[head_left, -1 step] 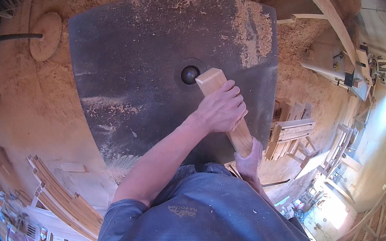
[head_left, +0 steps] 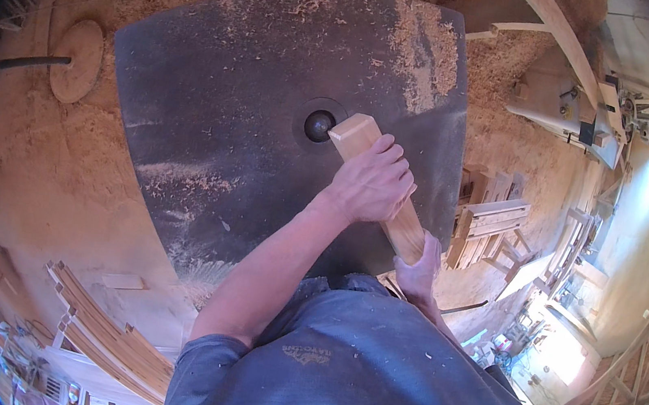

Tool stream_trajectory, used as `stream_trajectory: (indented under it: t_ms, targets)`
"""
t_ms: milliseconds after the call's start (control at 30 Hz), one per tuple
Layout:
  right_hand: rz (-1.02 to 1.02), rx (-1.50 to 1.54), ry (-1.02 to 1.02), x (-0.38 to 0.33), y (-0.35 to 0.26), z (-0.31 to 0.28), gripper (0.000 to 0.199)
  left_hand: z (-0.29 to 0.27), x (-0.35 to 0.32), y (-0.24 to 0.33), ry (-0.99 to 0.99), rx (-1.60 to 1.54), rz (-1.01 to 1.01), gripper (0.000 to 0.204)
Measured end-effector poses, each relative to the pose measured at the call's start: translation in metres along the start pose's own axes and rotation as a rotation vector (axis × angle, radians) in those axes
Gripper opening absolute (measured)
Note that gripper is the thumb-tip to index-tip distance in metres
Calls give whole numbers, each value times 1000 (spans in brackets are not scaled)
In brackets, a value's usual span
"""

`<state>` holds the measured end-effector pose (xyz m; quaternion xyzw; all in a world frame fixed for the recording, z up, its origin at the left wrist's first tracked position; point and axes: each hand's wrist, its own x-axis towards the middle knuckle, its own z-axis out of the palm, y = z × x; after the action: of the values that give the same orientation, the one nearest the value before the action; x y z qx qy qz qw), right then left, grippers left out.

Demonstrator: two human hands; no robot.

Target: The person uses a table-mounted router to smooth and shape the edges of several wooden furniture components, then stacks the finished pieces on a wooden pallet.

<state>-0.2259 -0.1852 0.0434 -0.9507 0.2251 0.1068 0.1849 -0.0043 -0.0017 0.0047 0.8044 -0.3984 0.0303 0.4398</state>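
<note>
Wooden block [head_left: 404, 233] over the dark tabletop [head_left: 224, 91], long axis running from 11 to 5 o'clock, its 11-o'clock end just beside the round spindle [head_left: 319, 126]. Left hand [head_left: 372, 180] wrapped over its middle; right hand [head_left: 419, 274] clasping its 5-o'clock end, fingers mostly hidden.

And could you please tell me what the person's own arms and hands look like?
The left hand and right hand are ungloved, and the left forearm is bare, with no watch or cable visible. The left sleeve is short and dark blue-grey, part of a T-shirt with a small printed mark on its front.
</note>
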Motion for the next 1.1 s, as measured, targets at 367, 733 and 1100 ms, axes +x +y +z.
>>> stream_trajectory:
  t_ms: [367,733,1100]
  targets:
    - [-51,9,11,1,-11,-2,78,-1,-1,-2,17,11,-11,22]
    - [-78,23,18,1,-21,-3,69,-8,-8,-2,26,19,-20,21]
    - [-164,8,-20,-2,-19,-2,66,-18,-27,8,36,28,-82,21]
